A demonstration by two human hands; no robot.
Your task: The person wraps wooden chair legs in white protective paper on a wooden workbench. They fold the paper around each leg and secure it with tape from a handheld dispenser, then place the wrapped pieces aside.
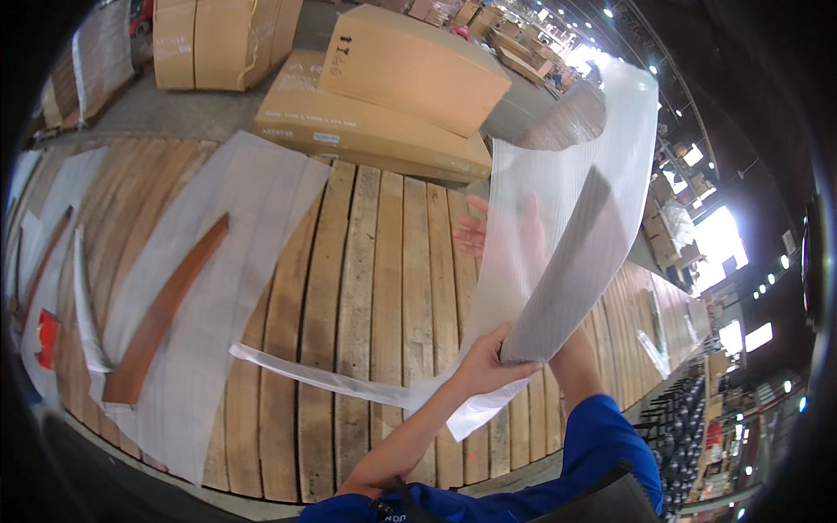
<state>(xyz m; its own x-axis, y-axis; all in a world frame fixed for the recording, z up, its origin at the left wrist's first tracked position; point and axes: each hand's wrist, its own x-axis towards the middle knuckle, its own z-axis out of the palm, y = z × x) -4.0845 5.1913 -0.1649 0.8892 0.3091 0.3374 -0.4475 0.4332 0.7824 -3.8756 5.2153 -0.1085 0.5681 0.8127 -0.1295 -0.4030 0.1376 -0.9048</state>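
Observation:
My left hand (pixel 493 362) grips the lower end of a long, flat, greyish-brown wooden slat (pixel 551 288), thumb on top. A translucent white foam sheet (pixel 523 174) is draped about the slat, its far end curling up high on the right. Behind that sheet is my right hand (pixel 501 228), seen partly through it, with fingers stretched out and apart. A narrow white foam strip (pixel 323 377) trails leftward from near my left wrist over the wooden planks.
Left on the plank table (pixel 357 261), a reddish-brown curved slat (pixel 166 309) lies on another foam sheet (pixel 253 179). Farther left are more foam, a similar slat (pixel 48 261) and a red item (pixel 46 338). Large cardboard boxes (pixel 410 70) stand beyond the table.

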